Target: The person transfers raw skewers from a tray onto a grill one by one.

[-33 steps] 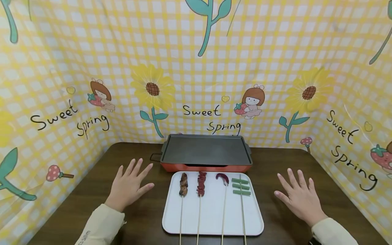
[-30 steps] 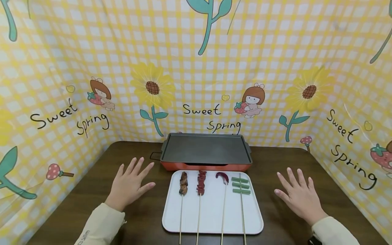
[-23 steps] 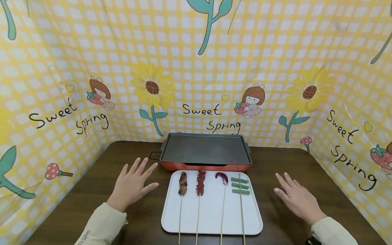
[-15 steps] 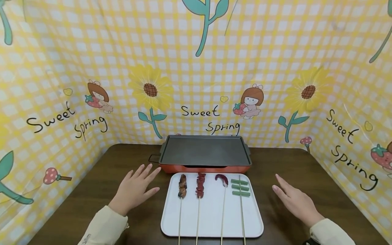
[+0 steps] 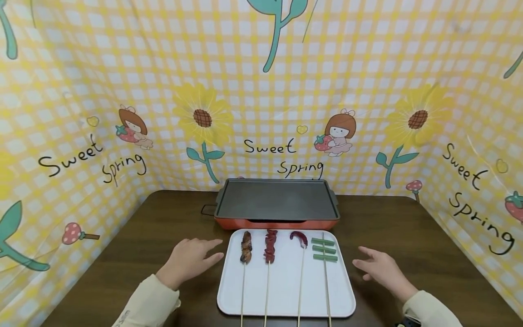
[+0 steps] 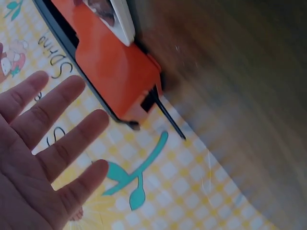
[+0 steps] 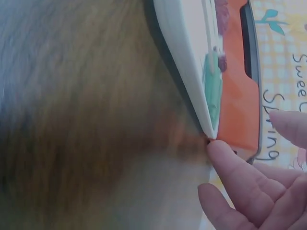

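Both hands have drawn inward toward the white tray [image 5: 286,290] of skewers: left hand [image 5: 189,261] and right hand [image 5: 380,270], fingers relaxed, holding nothing, over the desk [image 5: 408,227].

The counter [image 5: 408,227] looks like dark brown wood with a fine grain and a low sheen. The tray [image 5: 286,290] on it is smooth white plastic, faintly glossy. Thin pale wooden skewers [image 5: 302,281] lie on the tray. The griddle plate [image 5: 277,200] has a matt dark grey, non-stick look, and its orange base [image 5: 278,223] is smooth and slightly shiny. The backdrop [image 5: 261,91] is printed cloth or film, lightly creased, with a soft sheen. The sleeve [image 5: 147,304] is matt cream cloth.
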Available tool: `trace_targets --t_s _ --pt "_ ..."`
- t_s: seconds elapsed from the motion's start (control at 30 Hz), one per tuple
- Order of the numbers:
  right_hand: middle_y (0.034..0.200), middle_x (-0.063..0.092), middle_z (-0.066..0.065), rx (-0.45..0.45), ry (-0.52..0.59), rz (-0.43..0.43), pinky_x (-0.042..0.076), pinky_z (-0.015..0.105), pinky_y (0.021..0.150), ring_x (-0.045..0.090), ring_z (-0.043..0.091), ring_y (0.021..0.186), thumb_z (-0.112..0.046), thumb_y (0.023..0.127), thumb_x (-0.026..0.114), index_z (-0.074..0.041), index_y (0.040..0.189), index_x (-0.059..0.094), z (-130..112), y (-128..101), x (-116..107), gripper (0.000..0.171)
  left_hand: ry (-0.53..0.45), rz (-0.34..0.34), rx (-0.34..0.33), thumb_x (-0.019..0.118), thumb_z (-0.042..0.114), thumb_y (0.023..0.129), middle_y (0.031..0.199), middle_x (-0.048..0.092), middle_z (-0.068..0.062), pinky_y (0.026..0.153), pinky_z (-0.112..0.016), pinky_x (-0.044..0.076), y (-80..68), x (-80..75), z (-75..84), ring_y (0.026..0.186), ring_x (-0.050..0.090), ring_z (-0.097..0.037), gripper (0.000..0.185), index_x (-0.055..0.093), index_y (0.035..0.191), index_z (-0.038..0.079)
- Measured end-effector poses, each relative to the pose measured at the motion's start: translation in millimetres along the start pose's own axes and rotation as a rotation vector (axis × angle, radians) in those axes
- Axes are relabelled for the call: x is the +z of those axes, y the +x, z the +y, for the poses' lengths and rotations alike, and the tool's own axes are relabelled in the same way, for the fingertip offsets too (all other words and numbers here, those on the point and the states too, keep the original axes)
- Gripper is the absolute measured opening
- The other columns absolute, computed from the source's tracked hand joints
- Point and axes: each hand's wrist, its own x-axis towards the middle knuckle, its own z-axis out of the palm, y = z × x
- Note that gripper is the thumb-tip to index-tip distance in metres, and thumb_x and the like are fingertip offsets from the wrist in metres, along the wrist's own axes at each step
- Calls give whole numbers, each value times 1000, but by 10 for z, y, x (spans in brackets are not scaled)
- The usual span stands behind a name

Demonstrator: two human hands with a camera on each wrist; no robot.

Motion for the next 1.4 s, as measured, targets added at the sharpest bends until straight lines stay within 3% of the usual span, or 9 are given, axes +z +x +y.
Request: trace_targets --t_s 0.17,0.27,0.4,0.5,0.7,0.83,0.97,1.17,1.4 --pt "87 69 15 41 43 -4 56 38 62 67 26 61 -16 85 69 15 134 42 8 22 111 63 -149 -60 -69 64 32 91 74 68 4 51 -30 45 29 59 123 69 65 -14 32 70 113 9" --pt "85 68 12 72 60 -14 55 37 56 67 26 60 -15 83 70 15 133 42 10 36 153 64 -255 -111 -121 64 31 91 82 70 3 55 -33 48 65 86 201 72 64 -13 31 70 111 8" --pt "87 69 14 120 73 -27 54 37 54 67 25 61 -13 82 71 13 133 45 11 56 220 63 -397 -199 -194 62 31 92 86 69 -7 59 -34 51 97 110 294 52 60 -16 33 70 110 5" --pt "88 69 15 140 80 -35 54 38 56 66 23 62 -12 81 71 12 134 45 2 64 267 63 -461 -240 -213 60 31 93 66 64 -6 49 -31 48 107 131 359 32 46 -13 29 71 98 5" --pt "98 68 20 199 139 -77 54 42 62 68 25 72 -7 84 68 9 137 41 -19 107 280 62 -405 -261 -194 59 32 93 44 49 4 35 -27 37 190 157 475 33 41 -9 33 60 66 14" --pt "104 66 21 230 189 -110 55 46 66 68 27 78 -4 84 66 7 140 39 -25 151 280 63 -385 -287 -225 61 32 92 44 51 2 36 -29 38 219 194 504 34 42 -12 33 59 65 14" --pt "97 67 16 239 221 -118 55 45 66 66 25 79 -1 83 66 7 140 38 -16 175 312 64 -365 -358 -266 63 35 90 47 53 0 37 -28 39 229 265 497 32 41 -11 30 60 68 15" --pt "91 56 15 198 186 -100 56 38 60 60 20 72 9 78 66 12 134 44 -45 197 350 60 -359 -466 -268 64 37 89 44 52 2 33 -22 35 271 345 507 29 39 -8 35 59 64 13" --pt "80 51 12 158 148 -95 56 35 57 53 19 64 17 76 61 16 131 45 -85 210 362 57 -359 -489 -281 66 35 88 48 56 -2 36 -25 40 324 326 559 30 41 -10 37 59 61 10"
